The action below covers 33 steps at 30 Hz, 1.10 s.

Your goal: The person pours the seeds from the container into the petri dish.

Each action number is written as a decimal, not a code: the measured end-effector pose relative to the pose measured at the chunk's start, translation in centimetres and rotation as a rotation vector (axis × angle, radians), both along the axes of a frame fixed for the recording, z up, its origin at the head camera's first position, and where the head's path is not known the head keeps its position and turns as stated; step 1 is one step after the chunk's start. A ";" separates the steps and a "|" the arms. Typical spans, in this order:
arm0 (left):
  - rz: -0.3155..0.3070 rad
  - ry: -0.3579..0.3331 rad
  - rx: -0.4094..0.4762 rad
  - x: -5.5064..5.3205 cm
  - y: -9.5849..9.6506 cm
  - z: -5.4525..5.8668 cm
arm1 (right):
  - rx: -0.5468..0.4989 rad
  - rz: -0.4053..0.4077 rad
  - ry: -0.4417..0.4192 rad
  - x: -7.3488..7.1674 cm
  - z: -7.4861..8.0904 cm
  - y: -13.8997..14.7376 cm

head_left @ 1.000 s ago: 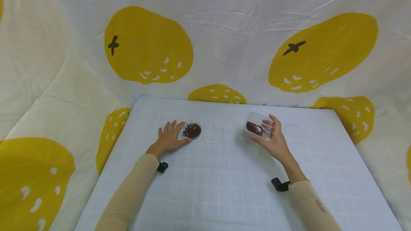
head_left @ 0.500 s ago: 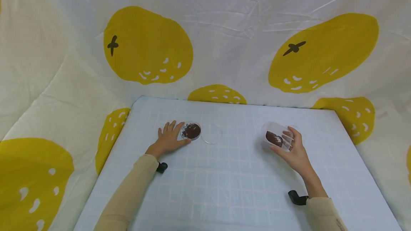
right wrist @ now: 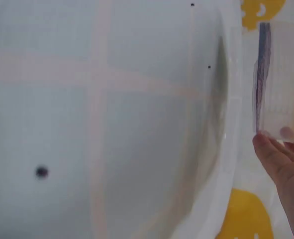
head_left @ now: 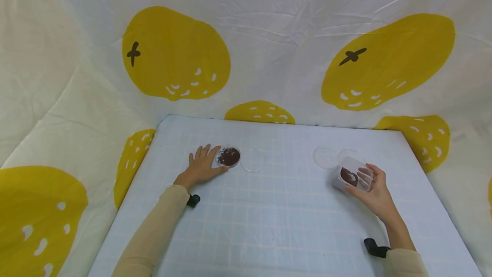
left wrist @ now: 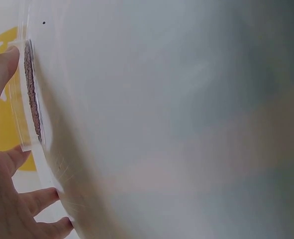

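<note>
Right hand [head_left: 378, 195] had just carried the box [head_left: 340, 185] over toward 4 o'clock: a second ago it covered the second disc [head_left: 324, 157], which now showed fully at the box's 10 o'clock. The third disc [head_left: 350, 153] lay at the box's 12, partly behind it. The second and third discs were clear; couldn't tell lids from bases. Box sat at about 2 o'clock from mid worktop [head_left: 261, 234], tilted, brown stuff [head_left: 349, 177] and white bits inside, gripped between thumb and fingers; looked lifted, contact not certain. Left hand [head_left: 201, 168] hadn't shifted: thumb and forefinger pinched the dish [head_left: 237, 165] at its edges, other fingers spread. Dish was at 11 o'clock, flat on the worktop, with the same brown-and-white mix. First disc [head_left: 253, 160], also clear, lay just beside it at 3 o'clock. For the work in hand, my read: the load was in transit, none seen poured onto the discs, and the left hand was only steadying the dish.
</note>
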<state>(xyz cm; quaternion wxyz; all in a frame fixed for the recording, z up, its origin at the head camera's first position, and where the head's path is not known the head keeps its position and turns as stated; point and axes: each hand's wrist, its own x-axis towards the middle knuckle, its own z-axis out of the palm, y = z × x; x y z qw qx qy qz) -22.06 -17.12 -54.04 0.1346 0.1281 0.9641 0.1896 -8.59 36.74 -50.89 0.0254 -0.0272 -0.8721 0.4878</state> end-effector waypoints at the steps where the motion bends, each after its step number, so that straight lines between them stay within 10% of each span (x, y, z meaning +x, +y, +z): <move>1: -0.001 0.003 -0.002 0.0 0.0 0.0 | 0.013 -0.006 -0.014 0.1 -0.1 0.3; 33: -0.001 0.007 0.038 0.2 0.0 0.2 | 0.066 0.000 -0.209 0.1 -1.4 2.5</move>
